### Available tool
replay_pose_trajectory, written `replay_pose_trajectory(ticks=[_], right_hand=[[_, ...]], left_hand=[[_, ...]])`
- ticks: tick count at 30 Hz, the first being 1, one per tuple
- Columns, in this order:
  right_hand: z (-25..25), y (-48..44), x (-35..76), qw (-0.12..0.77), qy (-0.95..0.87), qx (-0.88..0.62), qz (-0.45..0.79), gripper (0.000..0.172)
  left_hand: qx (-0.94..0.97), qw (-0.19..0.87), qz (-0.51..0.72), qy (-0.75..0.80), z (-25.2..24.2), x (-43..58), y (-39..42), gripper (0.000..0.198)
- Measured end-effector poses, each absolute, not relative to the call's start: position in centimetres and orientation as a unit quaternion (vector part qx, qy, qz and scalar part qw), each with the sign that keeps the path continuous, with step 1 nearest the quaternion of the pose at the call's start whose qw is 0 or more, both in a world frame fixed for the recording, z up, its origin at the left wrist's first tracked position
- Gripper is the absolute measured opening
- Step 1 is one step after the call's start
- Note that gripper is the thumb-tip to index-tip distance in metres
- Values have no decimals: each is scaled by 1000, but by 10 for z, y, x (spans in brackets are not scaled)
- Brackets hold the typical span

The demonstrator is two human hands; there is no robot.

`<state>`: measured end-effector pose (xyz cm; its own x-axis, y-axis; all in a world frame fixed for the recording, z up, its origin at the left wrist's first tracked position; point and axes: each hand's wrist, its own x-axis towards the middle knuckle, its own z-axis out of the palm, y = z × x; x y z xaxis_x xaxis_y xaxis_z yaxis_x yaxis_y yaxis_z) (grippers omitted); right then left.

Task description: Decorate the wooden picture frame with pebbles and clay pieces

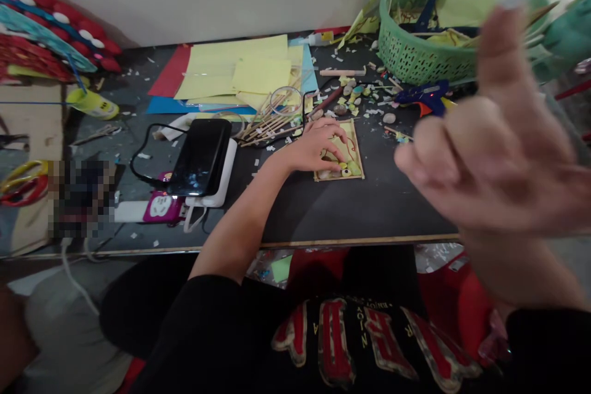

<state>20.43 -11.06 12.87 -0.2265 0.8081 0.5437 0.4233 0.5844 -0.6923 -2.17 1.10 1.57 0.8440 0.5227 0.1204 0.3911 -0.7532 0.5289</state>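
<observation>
My left hand (321, 144) rests over a small stick-edged picture frame (354, 135) with a yellow backing and a thin reddish-brown curved line. Its thumb and fingertips close around a small yellow-green painted pebble (345, 171) in the lower part of the frame. A green piece (354, 168) lies just right of that pebble, and a pale stone sits by the lower left edge. Close to the camera, my right hand (489, 135) is raised and blurred. Its index finger points up, the other fingers are bent, and no object shows in it.
A blue glue gun (422, 97) and a green basket (415, 58) stand at the back right. Wooden sticks (268, 120), coloured paper (231, 68) and pebbles lie behind my left hand. A black phone (201, 157) on a white block and a power strip (161, 206) with cables are left.
</observation>
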Motion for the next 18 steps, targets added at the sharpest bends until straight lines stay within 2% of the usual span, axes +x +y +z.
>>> replay_pose_trajectory(ticks=[1,2,3,4,7,10,13,18], right_hand=[[123,-101,201,508,-719,-342,328,75],[114,-88,196,535,-668,-325,403,64],[102,-74,192,551,-645,-340,405,52],[87,-60,188,550,-644,-365,386,49],[38,-25,182,527,-650,-414,358,53],[3,-10,186,503,-649,-438,367,56],[-11,-10,191,498,-627,-450,394,60],[-8,-15,184,476,-605,-419,481,65]], left_hand=[[927,251,131,246,16,-21,11,14],[927,252,132,244,16,-20,11,15],[927,252,137,241,16,-20,11,14],[927,254,142,236,16,-19,11,14],[920,261,171,235,12,-18,12,12],[886,229,260,308,6,-16,15,14],[841,182,348,372,4,-14,17,16],[827,150,413,350,4,-13,15,21]])
